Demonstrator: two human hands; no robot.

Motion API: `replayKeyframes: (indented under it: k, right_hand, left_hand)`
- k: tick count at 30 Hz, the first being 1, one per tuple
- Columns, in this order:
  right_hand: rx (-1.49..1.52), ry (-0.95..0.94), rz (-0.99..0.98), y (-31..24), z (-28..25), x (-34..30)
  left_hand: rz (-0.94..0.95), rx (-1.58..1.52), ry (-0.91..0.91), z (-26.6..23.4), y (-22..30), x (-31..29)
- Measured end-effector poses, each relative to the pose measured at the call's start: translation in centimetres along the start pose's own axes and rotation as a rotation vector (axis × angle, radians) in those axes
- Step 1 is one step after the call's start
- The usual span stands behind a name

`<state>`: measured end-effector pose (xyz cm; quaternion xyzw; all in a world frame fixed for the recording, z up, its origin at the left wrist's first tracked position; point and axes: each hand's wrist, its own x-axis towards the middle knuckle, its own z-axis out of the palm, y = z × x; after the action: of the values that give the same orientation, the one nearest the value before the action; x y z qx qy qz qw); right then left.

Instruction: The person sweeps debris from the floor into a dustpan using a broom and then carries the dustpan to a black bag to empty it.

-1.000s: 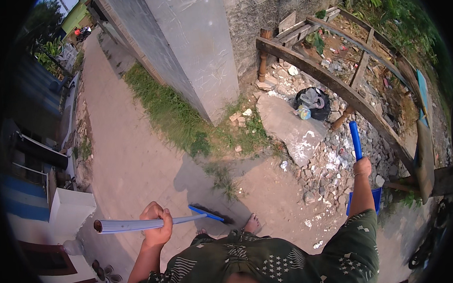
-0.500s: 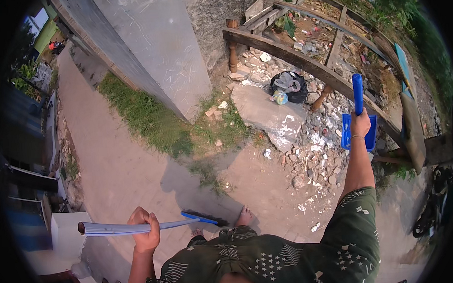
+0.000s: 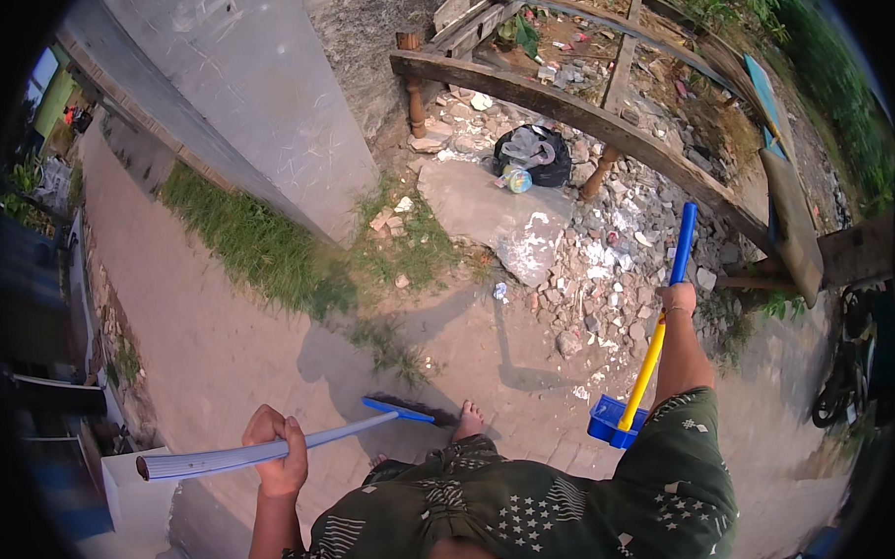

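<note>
My left hand (image 3: 282,451) is closed round the pale striped handle of a broom (image 3: 217,459). Its blue head with dark bristles rests on the pavement just left of my bare foot (image 3: 467,422). My right hand (image 3: 677,298) grips a long-handled dustpan by its shaft, where the blue grip (image 3: 683,240) meets the yellow pole (image 3: 645,369). The blue pan of the dustpan (image 3: 610,420) hangs low beside my right sleeve, partly covered by it. The pan's inside is mostly hidden.
Stone rubble (image 3: 606,304) lies ahead right, with a concrete slab (image 3: 484,204) and a black plastic bag (image 3: 547,158). A wooden frame (image 3: 560,103) crosses over the rubble. Left of it stand a grey panel (image 3: 254,99) and a grass strip (image 3: 239,242). A motorbike (image 3: 845,364) is at far right.
My right hand has come down and nearer, and the dustpan has swung from the rubble's right side to low beside me. The left hand and broom have barely moved.
</note>
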<state>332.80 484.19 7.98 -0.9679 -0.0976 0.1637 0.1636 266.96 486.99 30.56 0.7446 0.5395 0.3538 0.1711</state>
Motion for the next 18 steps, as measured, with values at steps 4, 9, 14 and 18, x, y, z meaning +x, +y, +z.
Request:
replayKeyframes:
  k: [4,9,14,18]
  right_hand:
    - [0.315,0.454,-0.219,-6.2,-6.5,0.2]
    - [0.885,0.308,-0.111,-6.4,-9.5,1.9]
    - [0.575,0.008,-0.181,-3.0,-4.3,-2.7]
    - [0.348,-0.26,-0.172,1.4,3.2,-7.1]
  left_hand:
    - [0.016,0.01,-0.004,0.4,0.5,0.3]
    - [0.061,-0.001,-0.009,1.4,1.0,0.7]
    - [0.026,0.024,-0.012,0.9,0.7,0.1]
    - [-0.025,0.072,0.033,-0.5,-0.2,-1.3]
